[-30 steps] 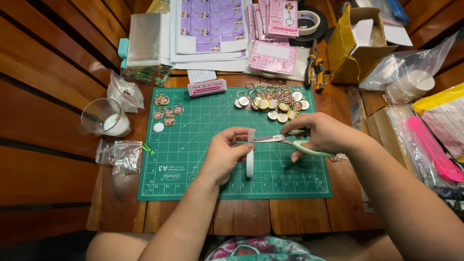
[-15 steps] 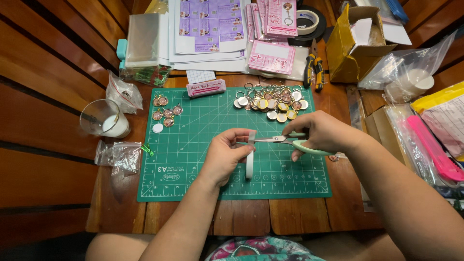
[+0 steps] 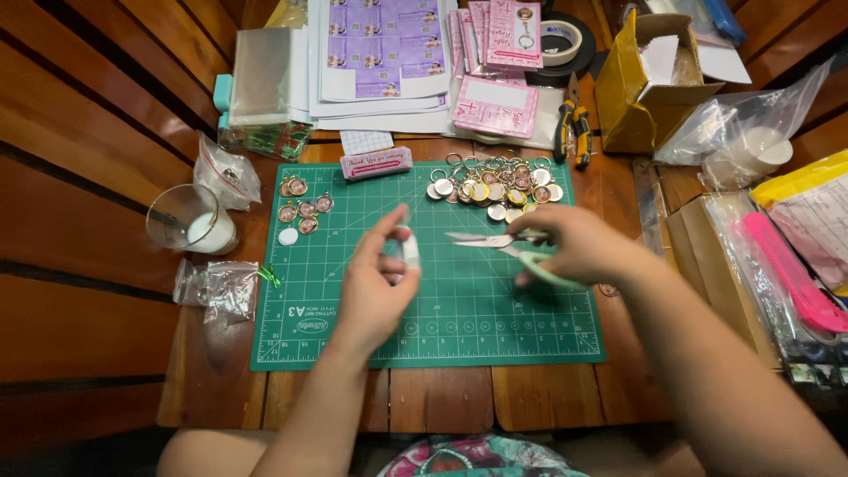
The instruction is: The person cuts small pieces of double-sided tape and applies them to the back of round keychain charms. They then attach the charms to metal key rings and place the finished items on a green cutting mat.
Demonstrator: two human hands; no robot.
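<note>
The left hand (image 3: 375, 283) pinches a white strip (image 3: 409, 252); the right hand (image 3: 574, 247) grips pale-green-handled steel scissors (image 3: 503, 243), blades open, above bare gridded cutting mat (image 3: 459, 327).

wooden table (image 3: 124, 132), green cutting mat (image 3: 459, 327), glass cup (image 3: 181, 221), yellow box (image 3: 649, 79)

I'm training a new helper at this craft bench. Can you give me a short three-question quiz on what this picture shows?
1. Which hand holds the scissors?
2. True or false: the scissors' blades are shut.
3. The left hand pinches a small white roll over: A) the cardboard box, B) the green cutting mat, C) the glass cup.

Key: 1. The right hand. 2. False, they are parted. 3. B.
</note>
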